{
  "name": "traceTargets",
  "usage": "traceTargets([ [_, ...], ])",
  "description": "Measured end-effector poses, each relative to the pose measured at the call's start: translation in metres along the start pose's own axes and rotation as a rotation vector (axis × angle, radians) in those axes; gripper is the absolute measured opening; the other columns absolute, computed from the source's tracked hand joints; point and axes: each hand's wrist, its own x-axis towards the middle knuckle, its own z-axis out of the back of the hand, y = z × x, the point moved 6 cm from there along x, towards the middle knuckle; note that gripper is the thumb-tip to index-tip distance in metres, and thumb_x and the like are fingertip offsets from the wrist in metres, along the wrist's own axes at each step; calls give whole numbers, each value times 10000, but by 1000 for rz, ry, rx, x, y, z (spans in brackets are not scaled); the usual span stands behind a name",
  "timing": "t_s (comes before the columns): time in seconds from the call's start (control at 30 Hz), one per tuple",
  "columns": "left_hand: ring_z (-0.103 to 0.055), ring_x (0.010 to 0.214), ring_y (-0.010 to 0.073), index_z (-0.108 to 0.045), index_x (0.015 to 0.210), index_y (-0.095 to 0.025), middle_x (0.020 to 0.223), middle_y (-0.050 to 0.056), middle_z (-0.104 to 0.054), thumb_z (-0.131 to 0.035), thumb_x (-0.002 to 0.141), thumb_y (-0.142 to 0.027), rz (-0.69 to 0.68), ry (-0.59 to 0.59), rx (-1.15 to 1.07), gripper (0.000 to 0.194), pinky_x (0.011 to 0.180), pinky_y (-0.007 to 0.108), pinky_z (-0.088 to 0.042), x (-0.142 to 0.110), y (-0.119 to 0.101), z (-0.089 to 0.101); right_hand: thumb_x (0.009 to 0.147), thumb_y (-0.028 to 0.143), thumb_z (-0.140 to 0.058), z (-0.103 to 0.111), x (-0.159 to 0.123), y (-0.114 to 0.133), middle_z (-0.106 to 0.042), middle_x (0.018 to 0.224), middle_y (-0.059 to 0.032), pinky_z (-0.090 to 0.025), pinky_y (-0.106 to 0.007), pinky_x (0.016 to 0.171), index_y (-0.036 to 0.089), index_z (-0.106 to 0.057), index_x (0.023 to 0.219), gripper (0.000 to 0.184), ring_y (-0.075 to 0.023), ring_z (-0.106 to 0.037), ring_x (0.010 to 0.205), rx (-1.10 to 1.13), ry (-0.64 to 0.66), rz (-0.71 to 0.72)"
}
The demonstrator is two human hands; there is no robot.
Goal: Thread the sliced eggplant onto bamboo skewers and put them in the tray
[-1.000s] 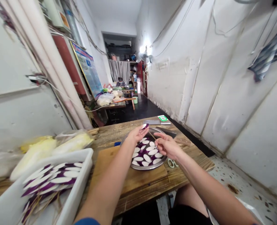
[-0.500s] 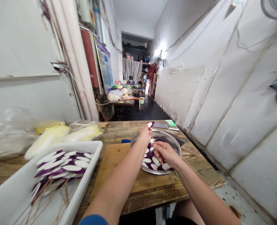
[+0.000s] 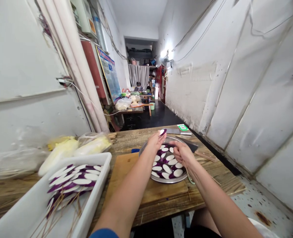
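Observation:
My left hand (image 3: 155, 141) pinches a purple-skinned, white-fleshed eggplant slice (image 3: 162, 132) above the far rim of a round metal bowl (image 3: 158, 180). Several more eggplant slices (image 3: 166, 169) lie in the bowl. Over the bowl's right side, my right hand (image 3: 182, 152) is closed on a thin bamboo skewer (image 3: 187, 170), whose lower part sticks out below the palm. The skewer's other end is hard to make out near the fingers. At left, a white tray (image 3: 106, 162) holds stacked eggplant slices (image 3: 80, 181) on skewers, with the sticks pointing toward me.
A wooden cutting board (image 3: 123, 172) lies partly under the bowl on the wooden table (image 3: 146, 215). Behind the bowl are a cleaver (image 3: 172, 131) and a green code card (image 3: 182, 127). Plastic bags (image 3: 94, 143) sit behind the tray. A person (image 3: 138, 87) is far back.
My right hand has moved right and slightly up, away from the left hand, with the skewer now showing below it. The left hand still holds an eggplant slice. The view has shifted slightly.

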Motion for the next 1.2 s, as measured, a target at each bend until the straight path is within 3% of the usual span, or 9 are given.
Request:
traceTargets([
  [0.1,-655,748,186,-553,870,-68,788,139,-644,-516,821,-91,33,-23,1,66,633,257,-549,0,-2,1,808,552,-327,6,0,2,-277,321,110,-150,-179,286,146,-550,980,494,-58,-186,247,-59,-93,100],
  [0.23,-653,710,173,-562,870,-52,751,128,-639,-498,834,-105,59,-37,40,91,618,243,-553,1,-2,4,854,487,-288,7,8,-2,-418,354,40,-335,-214,375,127,-609,923,487,-108,-405,324,-281,-139,185],
  [0.3,-649,683,153,-566,878,-51,731,116,-637,-487,843,-115,74,-43,50,107,607,218,-551,2,-2,6,870,384,-297,9,10,0,-577,509,-20,-434,-241,521,135,-615,950,412,-147,-557,501,-405,-202,257],
  [0.37,-644,661,138,-568,894,-49,720,110,-637,-472,854,-125,91,-44,65,129,590,198,-548,3,-2,6,867,301,-323,10,8,6,-674,798,-74,-453,-267,706,148,-607,1016,356,-175,-619,769,-535,-266,353],
  [0.47,-642,656,134,-568,936,-52,724,103,-642,-451,870,-151,117,-51,78,168,566,193,-550,5,-1,7,862,249,-345,6,3,12,-658,1030,-84,-413,-266,830,170,-608,1067,343,-183,-585,969,-681,-238,415],
  [0.63,-640,644,129,-558,955,-46,709,94,-640,-448,875,-159,112,-54,27,177,571,197,-555,5,-1,7,780,174,-421,0,0,12,-705,817,-49,-439,-236,701,183,-698,875,293,-176,-632,757,-796,-158,372],
  [0.73,-642,639,131,-558,945,-43,710,97,-639,-453,870,-144,108,-55,24,164,570,196,-553,5,-2,8,751,143,-440,0,2,8,-707,830,-56,-449,-239,718,153,-687,944,313,-174,-635,759,-735,-161,367],
  [0.87,-646,654,138,-560,942,-38,719,105,-641,-463,866,-155,89,-57,21,170,578,198,-552,6,-3,9,797,190,-434,-3,4,7,-664,1050,-74,-438,-273,849,137,-616,1106,363,-180,-613,940,-610,-128,446],
  [1.2,-645,670,127,-574,922,-61,736,95,-646,-474,860,-150,61,-57,44,147,589,182,-544,4,-2,5,816,156,-404,-8,4,4,-658,1068,-54,-429,-277,882,169,-655,1046,341,-176,-600,995,-631,-52,467],
])
